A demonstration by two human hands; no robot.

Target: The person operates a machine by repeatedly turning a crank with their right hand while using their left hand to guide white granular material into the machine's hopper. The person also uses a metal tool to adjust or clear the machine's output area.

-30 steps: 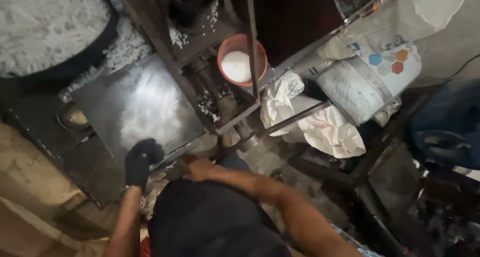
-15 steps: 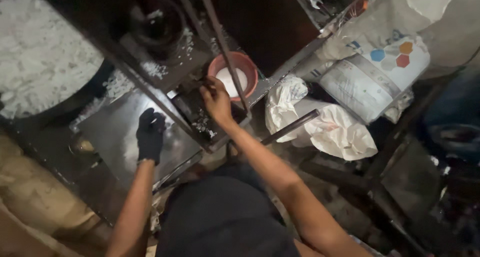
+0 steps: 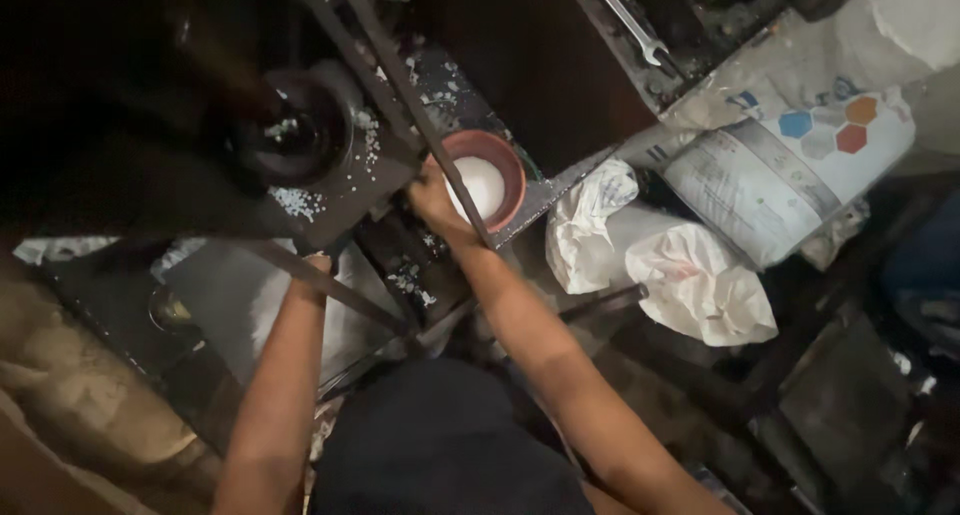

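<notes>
My right hand [image 3: 432,197] reaches onto the dark machine frame, right against the left rim of a red bowl [image 3: 512,165] that holds white granules. Its fingers are curled, and a thin metal rod [image 3: 400,95] crosses in front of the hand, so what it grips is hidden. My left forearm stretches up to the edge of a black machine plate [image 3: 340,190] speckled with white granules. My left hand [image 3: 318,264] is almost wholly hidden behind that plate and a slanting bar [image 3: 345,295].
A round black opening [image 3: 295,130] sits in the machine plate. White crumpled sacks [image 3: 690,275] and a printed grey sack [image 3: 790,175] lie to the right. A spanner [image 3: 625,20] rests on the upper ledge. A shiny metal sheet [image 3: 235,305] lies below the plate.
The view has shifted and drawn closer. My right hand has stayed by the bowl's left rim. My gloved left hand has moved up off the metal sheet and under the machine plate.
</notes>
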